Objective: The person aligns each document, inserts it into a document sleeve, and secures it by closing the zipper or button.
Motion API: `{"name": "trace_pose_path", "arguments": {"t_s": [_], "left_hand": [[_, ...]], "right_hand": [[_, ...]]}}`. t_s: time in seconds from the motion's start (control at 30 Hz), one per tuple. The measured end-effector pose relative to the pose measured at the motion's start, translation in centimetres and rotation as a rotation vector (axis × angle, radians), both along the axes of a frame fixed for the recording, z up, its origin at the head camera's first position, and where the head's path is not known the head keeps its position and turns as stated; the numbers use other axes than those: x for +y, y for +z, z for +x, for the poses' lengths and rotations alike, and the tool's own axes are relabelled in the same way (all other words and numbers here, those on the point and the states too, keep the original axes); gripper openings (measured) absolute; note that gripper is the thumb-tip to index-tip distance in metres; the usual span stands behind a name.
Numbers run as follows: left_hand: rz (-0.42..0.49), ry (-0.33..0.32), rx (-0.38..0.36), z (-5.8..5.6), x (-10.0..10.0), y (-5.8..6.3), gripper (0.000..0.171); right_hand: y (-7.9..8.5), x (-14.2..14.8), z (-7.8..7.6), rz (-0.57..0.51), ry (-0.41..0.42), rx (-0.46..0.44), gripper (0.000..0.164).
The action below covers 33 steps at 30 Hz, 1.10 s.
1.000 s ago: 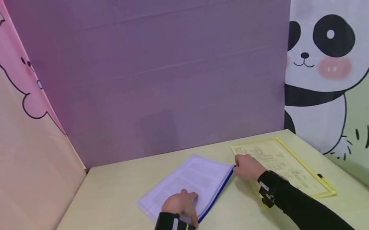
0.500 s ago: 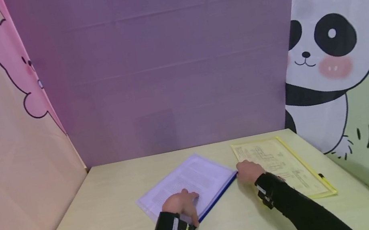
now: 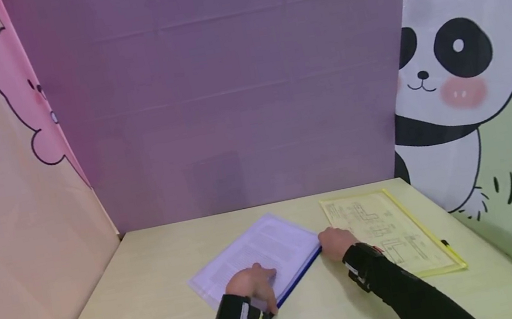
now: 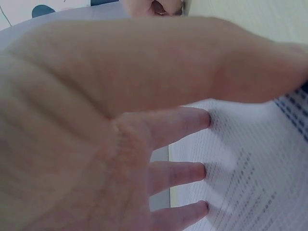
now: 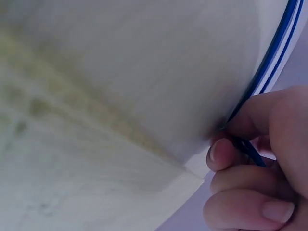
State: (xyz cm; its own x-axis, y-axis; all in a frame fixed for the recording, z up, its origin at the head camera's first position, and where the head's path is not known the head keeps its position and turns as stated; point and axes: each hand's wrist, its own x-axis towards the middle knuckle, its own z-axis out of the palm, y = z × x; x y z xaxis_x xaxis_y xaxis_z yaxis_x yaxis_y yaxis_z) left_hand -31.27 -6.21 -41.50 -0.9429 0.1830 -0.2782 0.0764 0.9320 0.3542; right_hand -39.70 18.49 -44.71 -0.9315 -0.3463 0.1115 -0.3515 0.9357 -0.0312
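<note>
A clear document pouch (image 3: pixel 271 247) with a blue zip edge and printed sheets inside lies at an angle on the table. My left hand (image 3: pixel 252 286) rests on its near part; in the left wrist view, straight, spread fingers (image 4: pixel 185 172) press the printed surface and the thumb reaches to the blue edge. At the right corner of the pouch, my right hand (image 3: pixel 338 243) pinches the blue edge between thumb and finger. The right wrist view shows two blue strips (image 5: pixel 267 62) running apart into those fingers. Whether a zip slider is in the pinch, I cannot tell.
A yellow-edged pouch (image 3: pixel 394 226) with printed drawings lies on the right of the table (image 3: pixel 157 300), partly behind the right wrist. A small black piece (image 3: pixel 445 243) shows at its right edge. A purple panel (image 3: pixel 226 102) stands behind the table.
My right hand has moved slightly nearer and left, with the pouch's right corner. The left hand stays in place on the pouch.
</note>
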Motion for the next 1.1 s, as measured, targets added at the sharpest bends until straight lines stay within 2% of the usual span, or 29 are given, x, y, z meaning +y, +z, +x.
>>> {"name": "trace_pose_path", "arguments": {"t_s": [0.2, 0.37, 0.5, 0.63, 0.73, 0.93, 1.1], "left_hand": [[-0.001, -0.009, 0.007, 0.1, 0.0, 0.1, 0.085], [-0.007, -0.031, 0.01, 0.2, 0.1, 0.1, 0.082], [-0.008, -0.069, 0.017, 0.4, 0.3, 0.3, 0.077], [-0.024, -0.127, 0.041, 0.4, 0.8, 0.8, 0.064], [-0.033, -0.134, 0.062, 0.3, 1.2, 1.0, 0.058], [-0.086, -0.143, 0.092, 0.1, 1.7, 0.2, 0.083], [-0.097, -0.114, 0.104, 0.4, 1.6, -0.4, 0.085]], "right_hand": [[-0.2, -0.6, 0.7, 0.008, 0.045, -0.012, 0.014], [0.0, -1.2, 1.1, -0.01, 0.039, -0.015, 0.015], [0.0, -1.2, 0.8, 0.0, 0.024, -0.013, 0.016], [-0.2, -0.9, 0.1, 0.049, 0.027, 0.035, 0.017], [-0.2, -0.8, -0.2, 0.107, 0.016, 0.069, 0.017], [0.2, -0.7, -0.3, 0.138, -0.025, 0.06, 0.014], [0.1, -0.8, -0.3, 0.114, -0.008, 0.053, 0.015]]}}
